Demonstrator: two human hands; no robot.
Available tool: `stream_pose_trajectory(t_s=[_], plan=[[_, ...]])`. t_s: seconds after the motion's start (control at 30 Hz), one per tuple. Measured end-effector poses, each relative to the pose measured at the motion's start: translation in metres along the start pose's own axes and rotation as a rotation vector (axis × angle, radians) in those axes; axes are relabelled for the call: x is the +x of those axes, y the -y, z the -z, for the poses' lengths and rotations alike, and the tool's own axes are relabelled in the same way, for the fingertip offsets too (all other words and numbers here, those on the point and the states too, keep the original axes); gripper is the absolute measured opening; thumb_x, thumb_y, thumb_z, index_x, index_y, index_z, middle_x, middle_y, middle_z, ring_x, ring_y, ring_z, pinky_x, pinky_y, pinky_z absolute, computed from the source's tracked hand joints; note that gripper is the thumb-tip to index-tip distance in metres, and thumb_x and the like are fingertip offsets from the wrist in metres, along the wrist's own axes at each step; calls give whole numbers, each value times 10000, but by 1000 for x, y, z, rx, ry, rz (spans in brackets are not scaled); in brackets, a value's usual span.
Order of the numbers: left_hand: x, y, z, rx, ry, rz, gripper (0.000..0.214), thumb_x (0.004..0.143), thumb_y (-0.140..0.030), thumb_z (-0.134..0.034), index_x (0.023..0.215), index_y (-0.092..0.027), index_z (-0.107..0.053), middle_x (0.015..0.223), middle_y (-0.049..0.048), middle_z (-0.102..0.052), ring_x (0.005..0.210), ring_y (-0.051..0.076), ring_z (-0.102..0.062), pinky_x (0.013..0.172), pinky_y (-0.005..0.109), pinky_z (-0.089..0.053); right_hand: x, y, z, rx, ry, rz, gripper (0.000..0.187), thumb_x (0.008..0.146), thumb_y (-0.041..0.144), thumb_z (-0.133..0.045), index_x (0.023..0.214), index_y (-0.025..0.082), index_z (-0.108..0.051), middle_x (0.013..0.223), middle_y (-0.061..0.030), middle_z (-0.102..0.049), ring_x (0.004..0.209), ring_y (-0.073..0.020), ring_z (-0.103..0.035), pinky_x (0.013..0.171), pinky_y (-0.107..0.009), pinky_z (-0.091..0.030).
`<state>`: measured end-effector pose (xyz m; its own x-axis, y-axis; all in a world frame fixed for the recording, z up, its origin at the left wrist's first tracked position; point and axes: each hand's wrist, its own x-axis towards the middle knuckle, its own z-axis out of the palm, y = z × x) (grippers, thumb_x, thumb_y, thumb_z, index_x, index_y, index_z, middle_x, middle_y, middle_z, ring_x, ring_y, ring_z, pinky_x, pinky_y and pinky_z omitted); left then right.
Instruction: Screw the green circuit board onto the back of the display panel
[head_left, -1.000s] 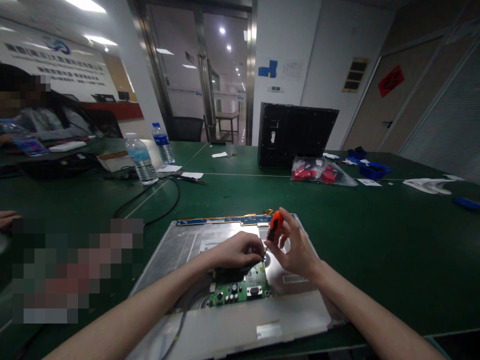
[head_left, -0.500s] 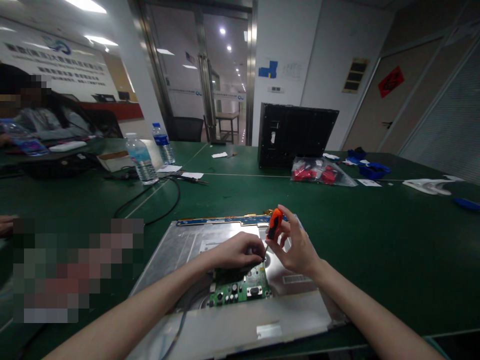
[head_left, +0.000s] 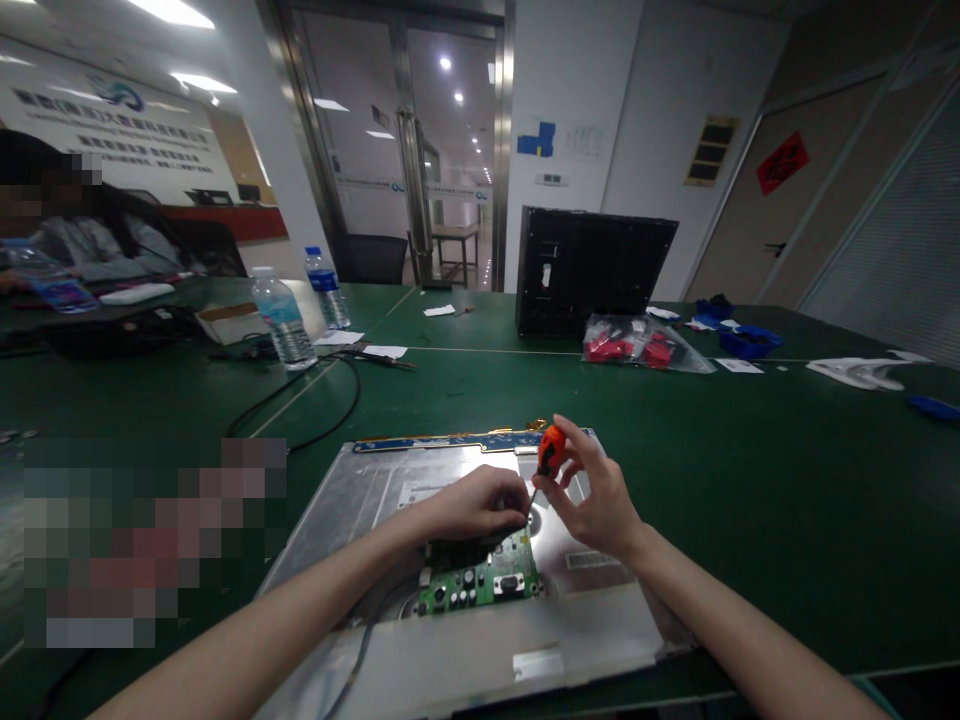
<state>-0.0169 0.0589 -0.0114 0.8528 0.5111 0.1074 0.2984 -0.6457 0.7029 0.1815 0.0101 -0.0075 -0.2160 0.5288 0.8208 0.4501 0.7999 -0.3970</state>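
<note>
Orange and black plastic fills the grasp of the right hand (head_left: 600,495): its fingers and thumb hold the screwdriver (head_left: 551,452) by the handle, the index finger up by the butt end and the thumb lower down. From that grip the thin shaft drops, leaning a little, to a spot right beside the left fingertips. The left hand (head_left: 484,500) is curled, thumb and fingers drawn together next to the tip; whether they pinch a small part or merely steady the blade, I cannot tell.

To do this well, I would line the shaft up square with whatever it is seated in, press lightly down through the handle and turn with the fingertips alone. The left fingers should guide the tip without crowding it, since a slip could scrape the board.

That green circuit board (head_left: 480,582) lies directly beneath the left hand and spreads from there towards the wearer, its far right corner just below the fingertips of both hands. Around it, the metal panel (head_left: 615,615) extends to every side of the fingers. Beyond them, along its far edge, runs a narrow blue strip (head_left: 450,442); farther off, past the right hand, stands a black monitor housing (head_left: 600,270).
</note>
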Motion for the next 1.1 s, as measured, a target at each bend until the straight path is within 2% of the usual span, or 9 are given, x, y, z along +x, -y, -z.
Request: stream_pose_trajectory(t_s=[0.2,0.33,0.5,0.83,1.1], plan=[[1,1,0,-26,17,-20,111,837,-131,-628,898,-137,-721,827,42,-711,758,178,-640,720,241,-467,-2,2,1,63,30,-39,704,872,144,-544,1492,240,-226,874,-45,-664,665,-159,-643,519,-252,-554],[2,1,2,-39,26,-97,140,868,-150,-629,928,-160,-755,883,55,-724,823,194,-654,776,256,-470,-2,-2,-2,21,30,-77,745,878,227,-602,1499,257,-193,824,-13,-644,634,-152,-629,516,-249,-546],[2,3,1,-34,31,-121,137,899,-208,-632,925,-178,-763,911,53,-721,834,190,-650,779,249,-473,-5,-9,-4,-57,30,-127,774,894,312,-622,1519,281,-167,778,13,-606,579,-133,-588,515,-250,-541],[1,6,0,-15,-14,-113,124,904,-224,-644,891,-161,-749,855,52,-708,786,177,-639,736,242,-471,-4,-4,-4,-62,30,-65,755,927,288,-560,1544,285,-123,779,4,-609,542,-124,-557,504,-254,-539],[2,8,0,-36,14,-128,123,900,-223,-650,897,-165,-757,880,58,-720,808,187,-653,754,250,-473,-3,-2,-1,7,93,-84,807,891,214,-567,1544,250,-93,826,-22,-656,617,-151,-616,546,-272,-564]])
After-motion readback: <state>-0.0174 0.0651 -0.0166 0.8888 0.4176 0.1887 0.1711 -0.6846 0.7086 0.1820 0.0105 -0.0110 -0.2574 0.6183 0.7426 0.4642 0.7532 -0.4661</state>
